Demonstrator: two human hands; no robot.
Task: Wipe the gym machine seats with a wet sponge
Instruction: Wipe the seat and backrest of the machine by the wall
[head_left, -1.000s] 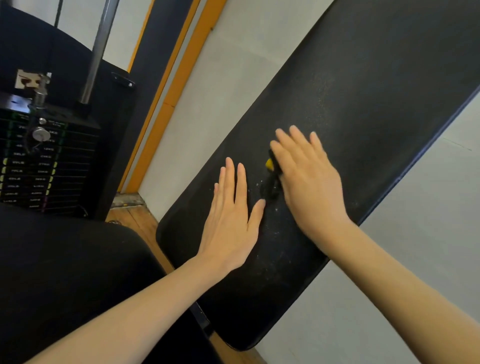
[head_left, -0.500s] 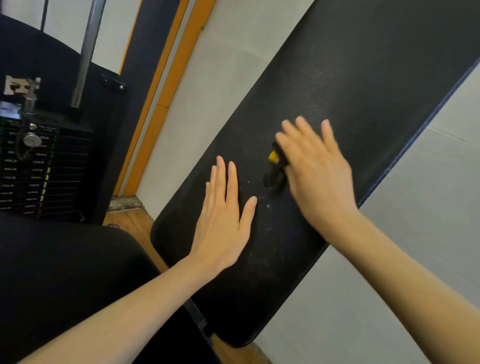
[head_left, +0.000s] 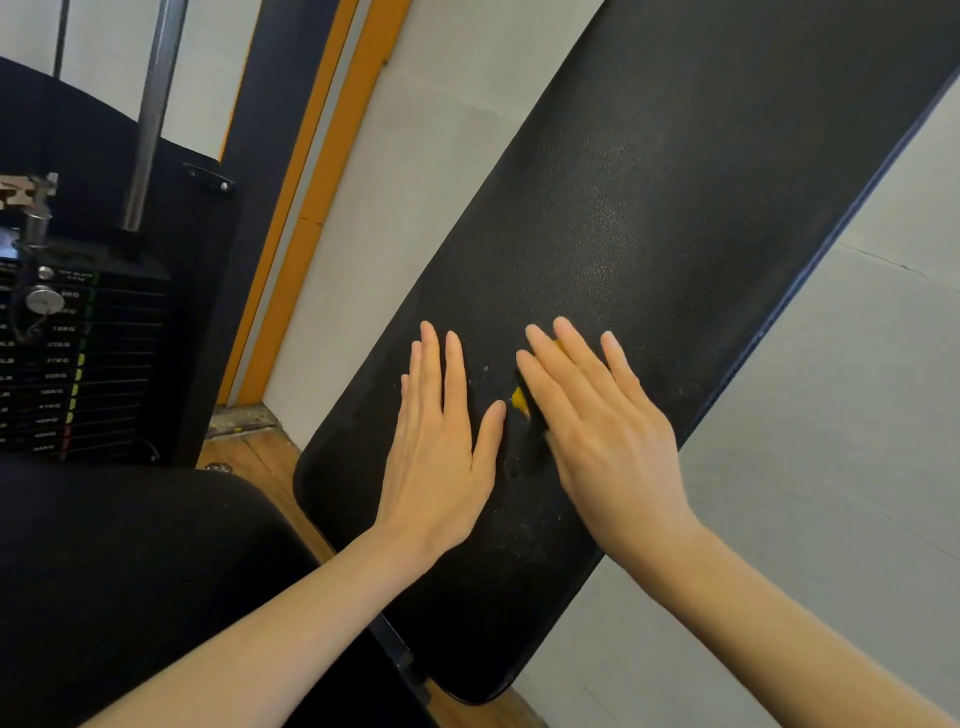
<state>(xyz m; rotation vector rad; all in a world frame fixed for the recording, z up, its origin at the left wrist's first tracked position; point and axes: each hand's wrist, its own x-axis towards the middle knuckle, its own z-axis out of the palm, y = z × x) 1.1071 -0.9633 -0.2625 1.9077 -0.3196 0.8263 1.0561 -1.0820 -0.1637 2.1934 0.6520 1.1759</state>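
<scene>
1. A weight stack (head_left: 78, 358) stands well left of the back pad (head_left: 649, 249); a black seat (head_left: 130, 571) lies below it.
2. The left hand (head_left: 441, 457) lies flat with straight fingers near the pad's lower end.
3. The right hand (head_left: 597, 431), fingers straight, presses the sponge (head_left: 519, 400), mostly covered, just beside the left.

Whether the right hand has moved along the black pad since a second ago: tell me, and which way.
Yes. The right hand, pressing the sponge, has slid down the black pad toward its lower end, nearer the left hand.
</scene>
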